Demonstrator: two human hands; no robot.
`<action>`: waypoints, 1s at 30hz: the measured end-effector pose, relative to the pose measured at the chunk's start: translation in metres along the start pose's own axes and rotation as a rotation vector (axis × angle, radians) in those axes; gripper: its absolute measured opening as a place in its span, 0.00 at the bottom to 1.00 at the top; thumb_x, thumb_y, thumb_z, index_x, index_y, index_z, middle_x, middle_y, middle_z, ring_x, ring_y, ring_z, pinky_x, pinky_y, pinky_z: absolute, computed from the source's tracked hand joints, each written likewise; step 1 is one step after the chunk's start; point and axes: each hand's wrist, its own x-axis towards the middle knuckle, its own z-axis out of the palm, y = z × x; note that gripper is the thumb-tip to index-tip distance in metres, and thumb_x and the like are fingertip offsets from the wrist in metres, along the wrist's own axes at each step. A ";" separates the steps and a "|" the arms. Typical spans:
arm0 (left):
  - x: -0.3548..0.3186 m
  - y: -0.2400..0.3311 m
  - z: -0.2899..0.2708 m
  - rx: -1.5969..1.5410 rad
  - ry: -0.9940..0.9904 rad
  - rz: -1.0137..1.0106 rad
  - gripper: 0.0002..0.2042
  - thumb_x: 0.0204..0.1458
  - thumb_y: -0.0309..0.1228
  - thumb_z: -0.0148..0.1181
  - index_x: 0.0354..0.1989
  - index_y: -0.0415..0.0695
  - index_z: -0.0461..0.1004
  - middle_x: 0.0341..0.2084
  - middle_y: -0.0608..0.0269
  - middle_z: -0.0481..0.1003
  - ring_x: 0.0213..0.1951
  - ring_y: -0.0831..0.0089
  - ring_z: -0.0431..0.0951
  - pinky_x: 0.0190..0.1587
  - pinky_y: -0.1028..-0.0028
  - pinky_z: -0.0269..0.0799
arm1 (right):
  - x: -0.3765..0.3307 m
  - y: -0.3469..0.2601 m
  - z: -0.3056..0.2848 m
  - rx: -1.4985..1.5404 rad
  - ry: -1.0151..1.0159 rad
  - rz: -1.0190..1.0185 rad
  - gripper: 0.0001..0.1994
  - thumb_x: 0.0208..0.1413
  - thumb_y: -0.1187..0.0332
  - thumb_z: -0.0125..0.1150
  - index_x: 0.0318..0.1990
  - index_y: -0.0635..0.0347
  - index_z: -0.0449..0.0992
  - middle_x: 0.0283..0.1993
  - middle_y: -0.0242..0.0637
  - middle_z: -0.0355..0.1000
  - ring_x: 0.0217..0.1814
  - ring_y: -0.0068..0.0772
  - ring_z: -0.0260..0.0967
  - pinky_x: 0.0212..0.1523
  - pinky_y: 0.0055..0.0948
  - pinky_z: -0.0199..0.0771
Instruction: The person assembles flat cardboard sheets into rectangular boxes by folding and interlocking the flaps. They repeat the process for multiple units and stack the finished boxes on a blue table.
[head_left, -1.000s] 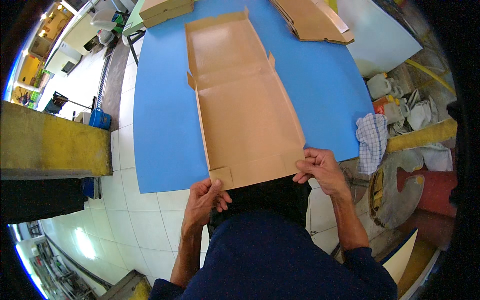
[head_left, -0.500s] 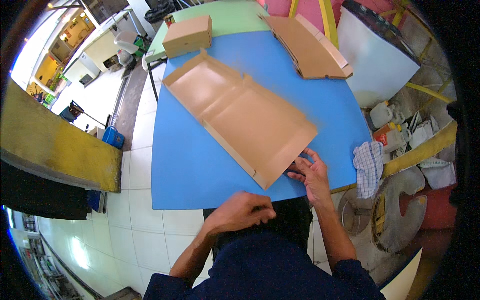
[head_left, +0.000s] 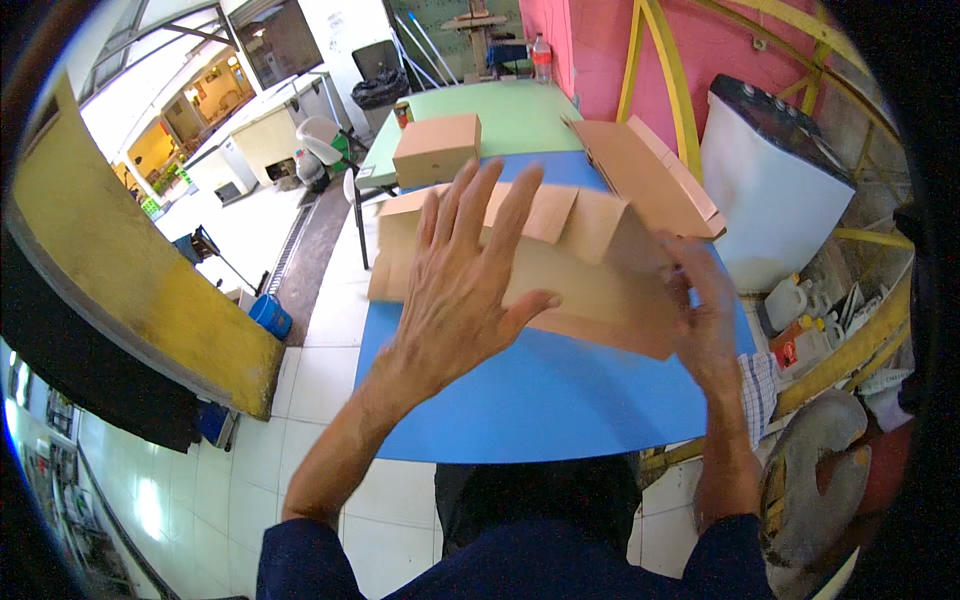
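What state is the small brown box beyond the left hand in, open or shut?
Shut: the small brown box shows a flat top with no flap raised; its contents, if any, are hidden.

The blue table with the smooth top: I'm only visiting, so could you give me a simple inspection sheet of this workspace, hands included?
Surface: smooth blue tabletop, pale green tabletop beyond it.
Job's things: wide brown cardboard piece, partly folded, blurred at its right end; boxy brown cardboard carton behind it; flat brown cardboard stack at the far right.
Clutter: white checked cloth at the right edge; pale plastic jugs farther right.
Hands: left hand open, fingers spread before the cardboard piece, contact unclear; right hand at its right end, grip too blurred to tell.
Cables: nothing seen.
Surroundings: pink wall, white black-topped appliance, pale floor tiles.
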 end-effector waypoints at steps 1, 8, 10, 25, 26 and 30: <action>0.019 0.003 -0.008 0.023 0.051 0.058 0.41 0.43 0.35 0.74 0.67 0.43 0.60 0.61 0.48 0.65 0.61 0.51 0.67 0.62 0.57 0.66 | 0.015 -0.013 -0.015 -0.140 0.034 -0.031 0.19 0.57 0.83 0.54 0.55 0.61 0.76 0.44 0.36 0.75 0.40 0.30 0.72 0.44 0.27 0.72; 0.131 0.022 -0.091 -0.077 0.352 0.180 0.20 0.52 0.33 0.68 0.51 0.38 0.74 0.31 0.55 0.81 0.31 0.69 0.82 0.36 0.70 0.77 | 0.126 -0.081 -0.095 -0.409 0.412 -0.347 0.18 0.59 0.73 0.61 0.58 0.60 0.75 0.54 0.41 0.77 0.58 0.32 0.74 0.56 0.33 0.74; 0.148 0.023 -0.117 -0.230 0.323 0.178 0.16 0.56 0.32 0.64 0.48 0.36 0.75 0.31 0.56 0.81 0.31 0.70 0.81 0.34 0.71 0.77 | 0.156 -0.098 -0.111 -0.358 0.396 -0.377 0.19 0.59 0.66 0.63 0.57 0.58 0.76 0.54 0.44 0.77 0.57 0.38 0.75 0.57 0.36 0.74; 0.078 -0.036 -0.084 -0.487 0.186 -0.184 0.23 0.52 0.34 0.70 0.55 0.39 0.72 0.34 0.62 0.81 0.32 0.79 0.80 0.36 0.74 0.76 | 0.167 -0.046 -0.089 -0.457 -0.132 -0.038 0.17 0.49 0.61 0.67 0.43 0.58 0.75 0.36 0.51 0.78 0.42 0.56 0.77 0.42 0.50 0.73; 0.074 -0.040 -0.078 -0.572 0.176 -0.312 0.20 0.53 0.34 0.69 0.52 0.38 0.74 0.33 0.62 0.81 0.32 0.78 0.79 0.36 0.74 0.76 | 0.164 -0.044 -0.086 -0.435 -0.151 -0.032 0.17 0.48 0.62 0.68 0.43 0.58 0.75 0.36 0.51 0.78 0.42 0.56 0.77 0.41 0.50 0.73; 0.065 -0.065 -0.072 -0.683 0.112 -0.351 0.12 0.57 0.32 0.66 0.46 0.39 0.79 0.32 0.65 0.81 0.32 0.80 0.78 0.35 0.76 0.75 | 0.150 -0.037 -0.078 -0.363 -0.157 -0.095 0.16 0.46 0.67 0.69 0.42 0.60 0.73 0.31 0.45 0.76 0.37 0.49 0.76 0.39 0.43 0.70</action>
